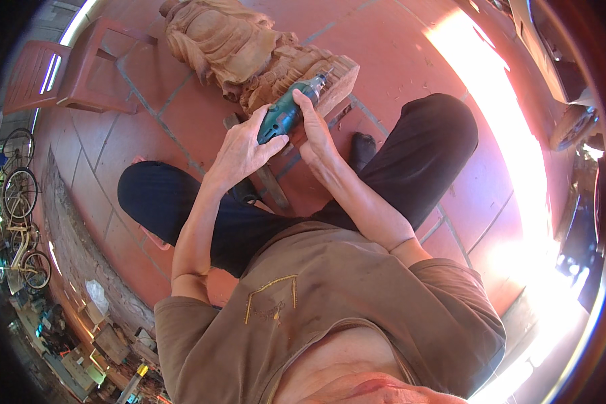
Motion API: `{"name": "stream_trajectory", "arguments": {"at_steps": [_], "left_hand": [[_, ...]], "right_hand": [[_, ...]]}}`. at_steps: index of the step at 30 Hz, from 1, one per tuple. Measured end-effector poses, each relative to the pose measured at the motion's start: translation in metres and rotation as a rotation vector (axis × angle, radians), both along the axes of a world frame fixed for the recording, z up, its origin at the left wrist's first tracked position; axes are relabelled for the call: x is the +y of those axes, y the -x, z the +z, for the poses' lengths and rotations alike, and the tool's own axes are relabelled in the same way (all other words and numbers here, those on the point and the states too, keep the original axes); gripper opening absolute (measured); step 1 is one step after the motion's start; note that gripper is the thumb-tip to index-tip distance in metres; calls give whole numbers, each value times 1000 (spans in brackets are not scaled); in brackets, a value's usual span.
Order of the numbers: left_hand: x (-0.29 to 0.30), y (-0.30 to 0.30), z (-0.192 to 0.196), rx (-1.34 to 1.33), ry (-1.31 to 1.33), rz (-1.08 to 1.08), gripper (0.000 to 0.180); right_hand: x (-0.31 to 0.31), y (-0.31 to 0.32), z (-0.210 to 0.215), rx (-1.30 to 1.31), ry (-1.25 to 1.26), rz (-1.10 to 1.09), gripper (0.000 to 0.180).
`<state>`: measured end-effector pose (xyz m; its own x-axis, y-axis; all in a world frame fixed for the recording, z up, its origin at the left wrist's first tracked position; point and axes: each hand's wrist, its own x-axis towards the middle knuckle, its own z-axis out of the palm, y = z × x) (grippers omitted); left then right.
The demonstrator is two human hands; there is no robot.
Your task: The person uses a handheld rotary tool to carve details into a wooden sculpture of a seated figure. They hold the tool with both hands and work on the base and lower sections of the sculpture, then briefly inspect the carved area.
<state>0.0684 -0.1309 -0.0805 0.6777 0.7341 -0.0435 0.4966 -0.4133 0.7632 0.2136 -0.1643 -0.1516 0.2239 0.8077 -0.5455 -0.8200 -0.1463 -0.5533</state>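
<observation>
Both hands are wrapped round a green die grinder [282, 121], its metal nose and thin bit pointing up and right toward the carving. My left hand [239, 147] grips the rear of its body, thumb along the near side. Further forward, my right hand [314, 130] closes on the right side, its thumb on top near the nose. Just beyond the tool lies a carved wooden statue [229, 44] of a robed figure, its base [340, 81] nearest the bit. Whether the bit touches the wood I cannot tell.
The carving rests partly on wooden strips [273, 188] between my legs. A reddish plastic chair [91, 67] stands at the far left on the tiled floor [390, 40]. Bicycles [20, 192] and tool clutter [108, 343] line the left side. Strong sunlight falls across the right.
</observation>
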Motion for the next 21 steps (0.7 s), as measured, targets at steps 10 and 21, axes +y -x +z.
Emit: {"name": "stream_trajectory", "arguments": {"at_steps": [10,21], "left_hand": [[3,3,0,5,10,-52,62],[4,3,-1,5,28,-70,59]], "right_hand": [[-7,-1,7,114,42,-20,34],[-10,4,12,29,4,-75,42]]}}
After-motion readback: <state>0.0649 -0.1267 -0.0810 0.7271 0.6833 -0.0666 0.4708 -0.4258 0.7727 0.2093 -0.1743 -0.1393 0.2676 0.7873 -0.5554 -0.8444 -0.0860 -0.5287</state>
